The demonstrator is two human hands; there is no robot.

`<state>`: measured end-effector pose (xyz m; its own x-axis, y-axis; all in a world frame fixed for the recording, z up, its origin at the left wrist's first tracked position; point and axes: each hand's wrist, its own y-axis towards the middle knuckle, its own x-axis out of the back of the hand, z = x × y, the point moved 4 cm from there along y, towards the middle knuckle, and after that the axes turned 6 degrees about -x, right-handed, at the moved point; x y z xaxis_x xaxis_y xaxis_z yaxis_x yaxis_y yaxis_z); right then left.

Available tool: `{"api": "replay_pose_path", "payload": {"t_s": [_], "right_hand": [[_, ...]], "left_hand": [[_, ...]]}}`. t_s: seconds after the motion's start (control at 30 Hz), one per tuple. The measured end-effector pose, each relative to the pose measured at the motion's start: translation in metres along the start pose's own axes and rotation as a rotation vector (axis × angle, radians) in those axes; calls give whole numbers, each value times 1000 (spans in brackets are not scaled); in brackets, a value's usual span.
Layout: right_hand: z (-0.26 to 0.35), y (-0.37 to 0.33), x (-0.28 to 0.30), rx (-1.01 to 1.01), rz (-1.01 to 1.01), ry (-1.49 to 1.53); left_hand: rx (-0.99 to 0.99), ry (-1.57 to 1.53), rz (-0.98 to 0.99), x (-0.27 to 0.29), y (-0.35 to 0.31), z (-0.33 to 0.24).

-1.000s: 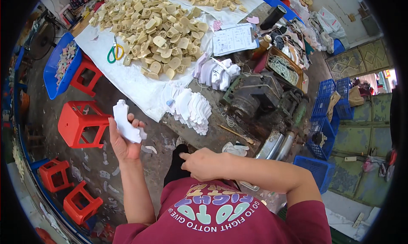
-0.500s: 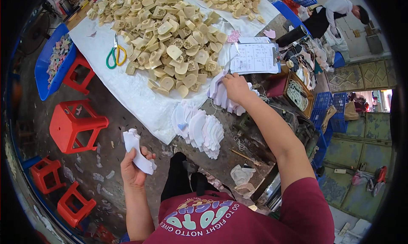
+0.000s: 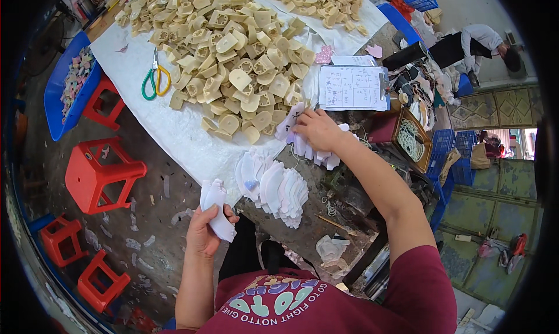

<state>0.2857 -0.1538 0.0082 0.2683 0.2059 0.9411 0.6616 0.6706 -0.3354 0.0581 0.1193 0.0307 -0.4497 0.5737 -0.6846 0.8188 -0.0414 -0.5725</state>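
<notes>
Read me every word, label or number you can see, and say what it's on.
Maroon shirt: printed lettering, pastel and white; I don't copy out wording.
Clipboard sheet: rows of writing, too small to read.
Pale piece at the right hand: dark marks, too unclear to read.

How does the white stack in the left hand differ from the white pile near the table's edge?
The held stack is in the left hand, while the white pile lies on the table. The held stack is smaller and compact; the white pile is larger and fanned out. Both consist of pale, curved pieces.
</notes>
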Motion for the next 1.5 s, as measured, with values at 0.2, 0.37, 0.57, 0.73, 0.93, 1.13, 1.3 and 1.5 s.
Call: {"api": "replay_pose_path", "payload": {"t_s": [0.2, 0.37, 0.57, 0.73, 0.93, 1.13, 1.3, 1.5], "right_hand": [[-7, -4, 6, 58, -32, 85], [-8, -27, 44, 49, -236, 419], [91, -71, 120, 348, -6, 628], [142, -106, 130, 169, 225, 647], [142, -181, 151, -38, -406, 540], [148, -274, 130, -583, -448, 1159], [162, -316, 107, -662, -395, 1748], [165, -365, 116, -687, -393, 1588]], "left_hand": [[14, 43, -16, -18, 2, 6], [28, 121, 28, -19, 12, 13], [99, 342, 49, -47, 31, 23], [246, 198, 309, -94, 7, 59], [257, 260, 525, -127, -39, 71], [-259, 513, 421, -158, -79, 86], [-474, 774, 627, -194, -134, 106], [-618, 990, 641, -205, -163, 126]]}}
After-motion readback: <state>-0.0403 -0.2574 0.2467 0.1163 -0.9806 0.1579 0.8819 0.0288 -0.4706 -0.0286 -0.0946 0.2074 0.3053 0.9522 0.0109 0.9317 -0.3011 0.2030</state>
